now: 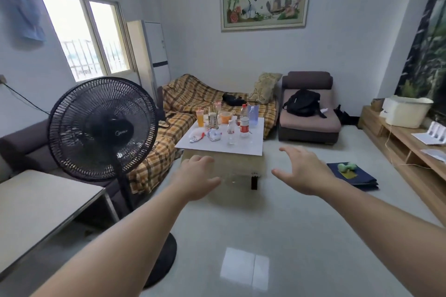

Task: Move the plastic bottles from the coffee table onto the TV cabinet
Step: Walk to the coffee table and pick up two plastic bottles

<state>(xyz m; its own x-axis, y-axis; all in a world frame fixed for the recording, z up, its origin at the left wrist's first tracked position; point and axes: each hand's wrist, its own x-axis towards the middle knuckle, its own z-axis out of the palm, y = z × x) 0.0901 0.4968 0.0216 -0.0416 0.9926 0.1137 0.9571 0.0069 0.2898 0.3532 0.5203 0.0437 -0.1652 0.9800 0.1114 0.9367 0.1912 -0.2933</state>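
Observation:
The coffee table (pixel 241 149) with a white top stands ahead in front of the sofa. On it stand a tall clear bottle with a red label (pixel 244 121), a small clear bottle (pixel 231 132), a blue-tinted bottle (pixel 252 116) and an orange drink bottle (pixel 200 118). The wooden TV cabinet (pixel 400 142) runs along the right wall. My left hand (pixel 196 176) and my right hand (pixel 301 171) reach forward, both with fingers spread, holding nothing, well short of the table.
A black standing fan (pixel 103 128) stands close on the left beside a grey table (pixel 41 202). A plaid-covered sofa (pixel 190 101) and an armchair with a black backpack (pixel 303 102) lie behind. A blue mat with a green dumbbell (pixel 350 172) lies on the floor. A white tub (pixel 407 111) sits on the cabinet.

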